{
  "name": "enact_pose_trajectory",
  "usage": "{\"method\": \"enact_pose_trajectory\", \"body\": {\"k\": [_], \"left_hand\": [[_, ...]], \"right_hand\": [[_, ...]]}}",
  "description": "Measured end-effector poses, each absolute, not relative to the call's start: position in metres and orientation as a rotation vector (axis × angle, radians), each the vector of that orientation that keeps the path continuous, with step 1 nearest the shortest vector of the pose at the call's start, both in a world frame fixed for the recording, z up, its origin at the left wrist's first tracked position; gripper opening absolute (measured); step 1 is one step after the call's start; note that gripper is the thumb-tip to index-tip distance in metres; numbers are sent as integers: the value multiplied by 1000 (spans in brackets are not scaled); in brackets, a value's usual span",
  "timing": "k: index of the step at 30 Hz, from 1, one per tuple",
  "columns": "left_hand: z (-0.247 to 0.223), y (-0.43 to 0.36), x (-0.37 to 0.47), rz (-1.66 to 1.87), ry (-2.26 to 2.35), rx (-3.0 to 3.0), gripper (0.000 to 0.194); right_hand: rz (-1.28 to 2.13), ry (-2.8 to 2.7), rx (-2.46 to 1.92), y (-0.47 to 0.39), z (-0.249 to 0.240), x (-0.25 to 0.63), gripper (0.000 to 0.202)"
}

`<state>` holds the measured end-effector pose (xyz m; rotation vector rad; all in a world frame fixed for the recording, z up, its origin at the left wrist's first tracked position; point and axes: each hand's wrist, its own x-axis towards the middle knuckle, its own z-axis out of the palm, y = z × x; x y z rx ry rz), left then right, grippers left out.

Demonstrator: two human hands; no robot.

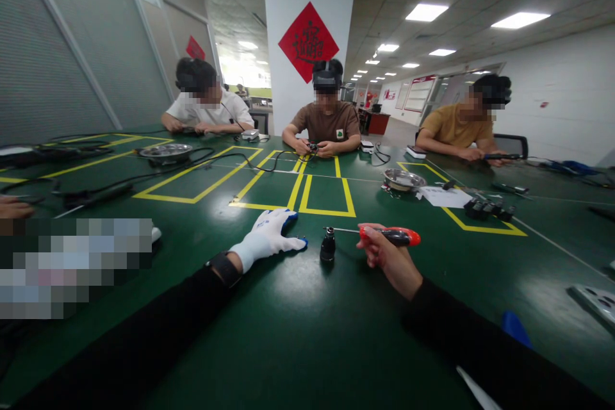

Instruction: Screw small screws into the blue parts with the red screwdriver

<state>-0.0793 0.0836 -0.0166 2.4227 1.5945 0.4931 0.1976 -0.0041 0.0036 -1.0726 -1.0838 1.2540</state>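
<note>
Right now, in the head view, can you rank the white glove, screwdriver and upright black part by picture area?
1. White glove
2. Screwdriver, partly covered by the right hand
3. Black part

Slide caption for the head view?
Right hand holds a red-and-black screwdriver pointed at a black tapered part; gloved left hand open nearby.

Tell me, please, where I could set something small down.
The green tabletop is bare between the black sleeves, nearer than the small black tapered part, and within the yellow tape rectangle just beyond it. It is crowded around that part, between the white-gloved left hand and the red-and-black screwdriver, and, at right, by the white paper and shiny metal bowl.
</note>
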Motion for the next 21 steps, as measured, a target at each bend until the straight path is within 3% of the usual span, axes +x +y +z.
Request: {"method": "enact_pose_trajectory", "body": {"k": [9, 21], "left_hand": [[-17, 83, -79, 493, 1588, 2419, 93], [-14, 80, -79, 496, 1599, 2426, 93]], "right_hand": [[1259, -1019, -995, -5, 1, 195, 30], [1253, -1145, -1032, -7, 3, 191, 37]]}}
